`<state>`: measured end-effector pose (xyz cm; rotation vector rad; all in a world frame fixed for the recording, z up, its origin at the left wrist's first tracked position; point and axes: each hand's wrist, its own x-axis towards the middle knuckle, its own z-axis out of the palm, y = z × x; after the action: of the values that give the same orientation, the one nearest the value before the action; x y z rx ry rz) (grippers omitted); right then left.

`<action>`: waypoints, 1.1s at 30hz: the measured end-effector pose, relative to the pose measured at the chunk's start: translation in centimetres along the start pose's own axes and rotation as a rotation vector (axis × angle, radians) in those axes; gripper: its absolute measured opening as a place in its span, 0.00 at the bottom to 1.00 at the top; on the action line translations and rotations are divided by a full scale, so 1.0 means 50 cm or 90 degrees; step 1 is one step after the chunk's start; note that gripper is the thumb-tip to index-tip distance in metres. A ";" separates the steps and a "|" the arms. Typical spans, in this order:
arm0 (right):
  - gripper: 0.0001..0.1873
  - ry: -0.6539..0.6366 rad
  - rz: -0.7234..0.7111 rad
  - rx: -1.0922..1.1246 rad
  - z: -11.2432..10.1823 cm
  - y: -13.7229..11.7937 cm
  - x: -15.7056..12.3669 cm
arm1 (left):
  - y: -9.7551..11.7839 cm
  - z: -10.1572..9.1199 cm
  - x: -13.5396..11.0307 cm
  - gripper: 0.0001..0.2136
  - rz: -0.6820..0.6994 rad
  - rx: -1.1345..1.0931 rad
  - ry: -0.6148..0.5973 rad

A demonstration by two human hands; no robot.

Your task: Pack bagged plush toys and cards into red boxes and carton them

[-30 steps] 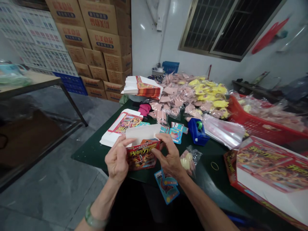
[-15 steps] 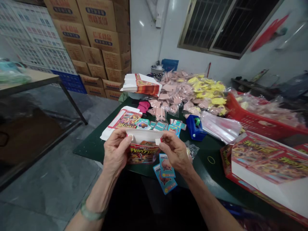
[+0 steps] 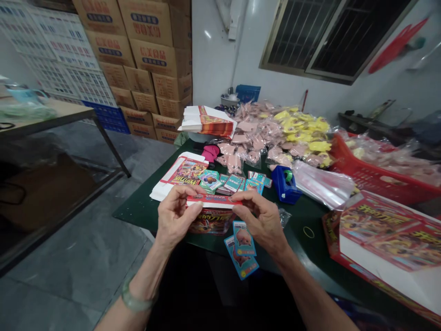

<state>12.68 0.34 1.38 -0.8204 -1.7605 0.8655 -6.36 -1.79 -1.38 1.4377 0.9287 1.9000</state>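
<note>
Both hands hold a small red printed carton just above the near edge of the dark green table. My left hand grips its left end, fingers curled over the top. My right hand pinches the right end, with the lid flap folded down flat between them. Two blue printed cards lie on the table below my right hand. A small clear bag peeks out behind my right hand.
Flat unfolded cartons and several blue cards lie beyond the hands. A blue tape dispenser, clear bags, heaps of bagged pink and yellow toys, a red basket and a red display box fill the right. Stacked cardboard boxes stand behind.
The white lid flap, upright a second ago, has been folded down over the carton's top. My right hand moved from inside the opening to the lid's right corner.
</note>
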 end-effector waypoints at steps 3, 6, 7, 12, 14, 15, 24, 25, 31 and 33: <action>0.06 0.006 0.005 -0.028 0.009 -0.002 0.001 | 0.001 -0.006 0.007 0.05 0.035 0.047 -0.040; 0.06 0.023 -0.036 -0.079 0.016 -0.010 -0.002 | -0.004 -0.010 0.010 0.03 0.050 0.045 -0.034; 0.06 0.026 -0.060 -0.101 0.019 -0.013 -0.005 | -0.007 -0.011 0.010 0.02 0.044 0.028 -0.032; 0.12 0.072 -0.213 -0.186 0.033 -0.003 -0.026 | -0.022 -0.014 0.002 0.04 0.014 -0.062 -0.032; 0.16 0.091 -0.260 -0.217 0.039 0.013 -0.038 | -0.027 -0.014 -0.002 0.05 0.039 -0.054 -0.016; 0.18 0.097 -0.278 -0.225 0.043 0.022 -0.044 | -0.029 -0.014 -0.003 0.06 0.055 -0.043 -0.008; 0.23 0.141 -0.307 -0.173 0.067 0.073 -0.044 | -0.013 -0.001 -0.010 0.10 0.191 0.094 -0.061; 0.21 0.129 -0.293 -0.170 0.063 0.072 -0.039 | -0.012 0.002 -0.014 0.12 0.211 0.125 -0.060; 0.25 0.225 -0.028 -0.190 -0.066 0.099 0.003 | -0.021 0.041 -0.029 0.19 0.277 0.283 0.103; 0.20 0.373 0.130 -0.249 -0.149 0.124 0.018 | -0.025 0.051 -0.029 0.18 0.289 0.315 0.106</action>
<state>20.32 5.69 -1.39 -1.3701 -1.3437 0.3427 -3.48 -1.72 -2.76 1.9295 1.3068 2.2426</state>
